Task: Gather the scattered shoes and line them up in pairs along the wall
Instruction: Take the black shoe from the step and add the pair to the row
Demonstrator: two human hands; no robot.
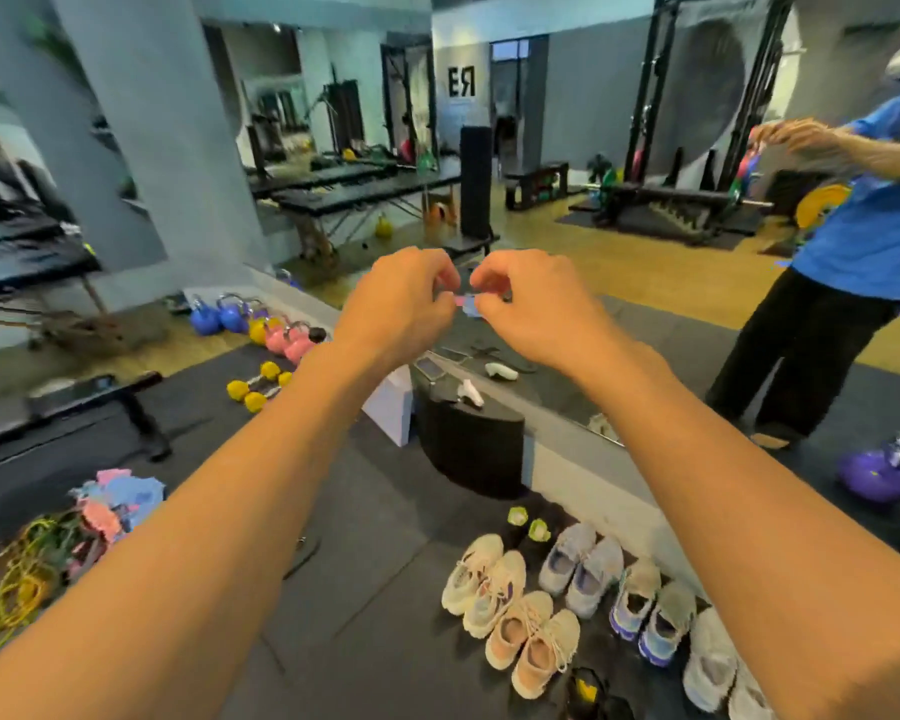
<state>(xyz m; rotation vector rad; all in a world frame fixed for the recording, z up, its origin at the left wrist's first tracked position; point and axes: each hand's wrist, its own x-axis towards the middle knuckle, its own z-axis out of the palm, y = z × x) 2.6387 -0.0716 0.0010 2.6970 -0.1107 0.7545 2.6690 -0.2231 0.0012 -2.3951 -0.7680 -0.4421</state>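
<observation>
Free floor, flanked
Dark rubber mat (380,574) lies open between pale fabric sneakers (489,589) and seemingly tangled coloured elastic bands (19,579).

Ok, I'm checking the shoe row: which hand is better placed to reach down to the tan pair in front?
Probably the right hand: the tan pair lies low on the right, near that forearm; the left hand would cross over. Both pinch a small blue item now.
</observation>
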